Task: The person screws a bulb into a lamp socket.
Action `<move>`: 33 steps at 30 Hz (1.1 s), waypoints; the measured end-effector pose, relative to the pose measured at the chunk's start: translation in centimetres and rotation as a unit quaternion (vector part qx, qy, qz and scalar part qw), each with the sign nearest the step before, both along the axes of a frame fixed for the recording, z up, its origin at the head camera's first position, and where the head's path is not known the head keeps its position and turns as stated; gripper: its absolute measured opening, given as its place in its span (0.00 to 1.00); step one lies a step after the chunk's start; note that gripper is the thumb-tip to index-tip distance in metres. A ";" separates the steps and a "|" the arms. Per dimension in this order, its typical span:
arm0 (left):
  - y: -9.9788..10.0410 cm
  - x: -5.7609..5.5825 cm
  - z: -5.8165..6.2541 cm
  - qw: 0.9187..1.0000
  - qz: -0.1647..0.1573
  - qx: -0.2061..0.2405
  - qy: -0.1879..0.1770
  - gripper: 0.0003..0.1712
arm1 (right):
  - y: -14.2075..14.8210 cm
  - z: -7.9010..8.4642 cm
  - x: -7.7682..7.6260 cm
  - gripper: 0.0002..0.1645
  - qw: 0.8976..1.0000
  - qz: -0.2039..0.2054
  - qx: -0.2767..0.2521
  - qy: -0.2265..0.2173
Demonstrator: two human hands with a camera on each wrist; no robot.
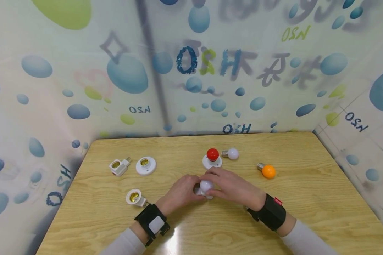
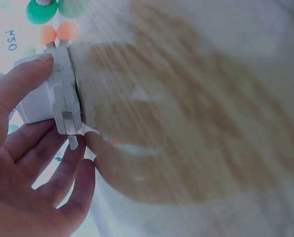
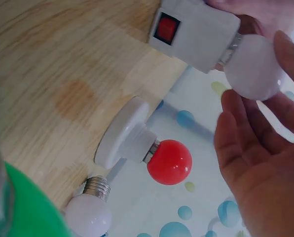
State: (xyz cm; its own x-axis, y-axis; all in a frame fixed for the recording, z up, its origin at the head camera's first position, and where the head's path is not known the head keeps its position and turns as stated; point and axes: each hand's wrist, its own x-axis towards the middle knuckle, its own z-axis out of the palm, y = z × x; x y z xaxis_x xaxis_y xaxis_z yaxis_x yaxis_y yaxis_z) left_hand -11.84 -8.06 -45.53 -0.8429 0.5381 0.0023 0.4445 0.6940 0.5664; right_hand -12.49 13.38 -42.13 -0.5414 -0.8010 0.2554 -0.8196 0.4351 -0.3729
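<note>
My left hand [image 1: 182,191] grips a white plug-in lamp socket [image 2: 37,101] with the thumb on its side. A metal plug pin shows at its edge in the left wrist view, and a red switch [image 3: 166,28] in the right wrist view. My right hand [image 1: 231,185] holds a white bulb [image 3: 255,68] by its globe, fingers around it. The bulb's base sits at the socket's mouth, with some silver thread showing between them. Just beyond the hands, a red bulb [image 1: 212,154] stands in a round white lamp holder [image 1: 207,165].
Another white bulb [image 1: 233,153] and an orange bulb [image 1: 268,171] lie to the right. On the left are a round lamp holder [image 1: 150,168], a plug-in socket [image 1: 125,166] and another socket [image 1: 142,201]. A green bulb [image 3: 31,207] appears near the right wrist camera.
</note>
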 end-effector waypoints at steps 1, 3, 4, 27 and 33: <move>0.0 0.0 0.0 1.000 -0.001 0.001 0.002 0.25 | 0.0 -0.1 0.0 0.25 1.000 -0.005 0.000 0.005; -0.1 -0.1 0.0 1.000 -0.001 0.003 0.002 0.22 | -0.2 -0.2 0.0 0.25 1.000 -0.016 0.003 0.019; 0.0 -0.1 0.0 1.000 -0.001 0.005 0.002 0.21 | -0.2 -0.3 0.0 0.25 0.999 -0.021 0.005 0.028; 0.0 -0.1 0.0 1.000 0.006 0.004 -0.007 0.26 | 0.8 0.7 0.3 0.27 0.994 0.017 0.010 -0.107; 0.0 0.0 0.0 1.000 0.009 -0.011 -0.001 0.26 | 0.5 0.6 0.3 0.23 0.998 0.019 -0.003 -0.057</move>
State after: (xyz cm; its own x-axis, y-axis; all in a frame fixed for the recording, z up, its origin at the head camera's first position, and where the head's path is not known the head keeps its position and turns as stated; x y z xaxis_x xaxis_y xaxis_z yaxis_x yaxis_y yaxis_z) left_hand -11.85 -8.05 -45.52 -0.8527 0.5224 -0.0110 0.4308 0.7148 0.5509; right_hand -12.18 13.91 -41.55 -0.5363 -0.8204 0.1982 -0.7875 0.4018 -0.4674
